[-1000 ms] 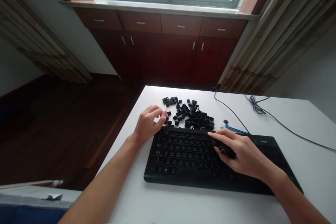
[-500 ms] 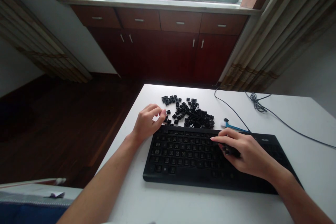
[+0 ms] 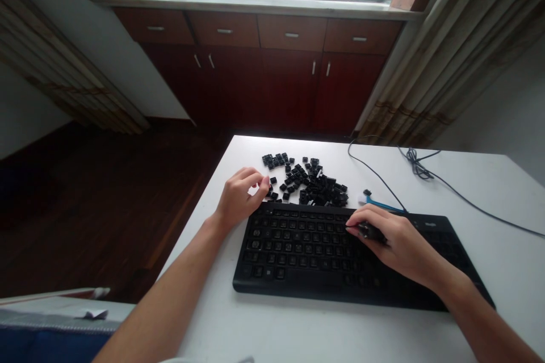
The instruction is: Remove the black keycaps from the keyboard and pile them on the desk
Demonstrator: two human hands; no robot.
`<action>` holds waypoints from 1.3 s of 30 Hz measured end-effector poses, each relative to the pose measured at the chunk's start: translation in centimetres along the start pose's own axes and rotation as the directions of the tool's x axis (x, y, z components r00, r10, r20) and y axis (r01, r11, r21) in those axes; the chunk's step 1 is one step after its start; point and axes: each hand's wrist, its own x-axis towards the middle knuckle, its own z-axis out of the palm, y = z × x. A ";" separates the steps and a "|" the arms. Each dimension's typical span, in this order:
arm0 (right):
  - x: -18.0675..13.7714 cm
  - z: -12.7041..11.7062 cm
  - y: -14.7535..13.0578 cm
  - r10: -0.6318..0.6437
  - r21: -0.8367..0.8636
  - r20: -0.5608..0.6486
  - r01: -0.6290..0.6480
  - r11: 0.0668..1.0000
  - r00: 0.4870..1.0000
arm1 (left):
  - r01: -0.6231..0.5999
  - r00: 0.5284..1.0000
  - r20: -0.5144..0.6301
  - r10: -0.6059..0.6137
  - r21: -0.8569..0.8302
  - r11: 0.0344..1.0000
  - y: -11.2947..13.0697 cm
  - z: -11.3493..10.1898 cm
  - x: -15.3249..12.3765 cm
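A black keyboard (image 3: 298,278) lies on the white desk, with many of its key positions bare of caps. My left hand (image 3: 242,195) rests at the keyboard's upper left corner, thumb and forefinger closed in a pinch; whatever may be between the tips is too small to make out. Loose black keycaps (image 3: 323,190) are heaped and scattered just beyond the keyboard, some right beside that hand. Over the right-middle part of the keyboard is my right hand (image 3: 392,235), its thumb and forefinger pressed together. Something dark shows inside its curled fingers, its kind unclear.
A blue-handled brush (image 3: 385,206) lies behind the keyboard near my right hand, with a small black piece (image 3: 367,192) by its head. A black cable (image 3: 419,167) runs bundled across the right of the desk (image 3: 489,193). The desk's left edge drops to dark floor.
My right hand has shifted slightly to the right, and its thumb has closed up against the forefinger. The left hand stays almost where it was.
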 end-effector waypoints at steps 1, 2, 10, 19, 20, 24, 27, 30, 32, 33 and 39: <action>0.1 0.1 -0.1 0.003 0.012 -0.020 -0.002 1.000 1.000 | -0.002 1.000 0.001 0.002 0.000 1.000 0.0 0.0 0.0; 0.1 0.2 -0.3 0.003 0.019 -0.037 -0.002 1.000 0.999 | -0.003 1.000 0.002 0.003 0.000 1.000 0.0 0.0 0.0; -0.2 1.0 -0.4 -0.010 -0.097 -0.025 0.007 0.995 1.000 | -0.005 1.000 0.006 0.005 0.003 1.000 0.0 0.0 0.0; -0.3 1.2 0.1 -0.014 -0.165 -0.050 0.006 0.986 0.999 | -0.004 1.000 0.006 0.004 0.003 1.000 0.1 0.0 0.0; -0.3 1.2 0.1 -0.015 -0.166 -0.055 0.005 0.986 0.998 | -0.004 1.000 0.006 0.004 0.002 1.000 0.1 0.0 0.0; -0.4 1.4 0.2 -0.020 -0.167 -0.076 0.007 0.986 0.997 | -0.002 1.000 0.006 0.002 0.001 1.000 0.1 0.0 0.0; -0.5 1.5 0.2 -0.023 -0.169 -0.082 0.009 0.986 0.996 | 0.000 1.000 0.006 0.000 0.002 1.000 0.1 0.0 0.0; -0.5 1.6 0.2 -0.022 -0.178 -0.086 0.006 0.984 0.996 | -0.001 1.000 0.008 0.001 0.004 1.000 0.0 0.0 0.0; -0.4 1.6 0.1 -0.021 -0.185 -0.084 0.005 0.983 0.996 | -0.001 1.000 0.008 0.001 0.005 1.000 0.0 0.0 0.0; -0.4 1.6 0.1 -0.023 -0.186 -0.083 0.007 0.982 0.996 | -0.001 1.000 0.009 0.001 0.005 1.000 0.0 0.0 0.0; -0.3 1.5 0.0 -0.028 -0.180 -0.085 0.012 0.984 0.996 | 0.000 1.000 0.011 0.000 -0.002 1.000 -0.1 0.0 0.0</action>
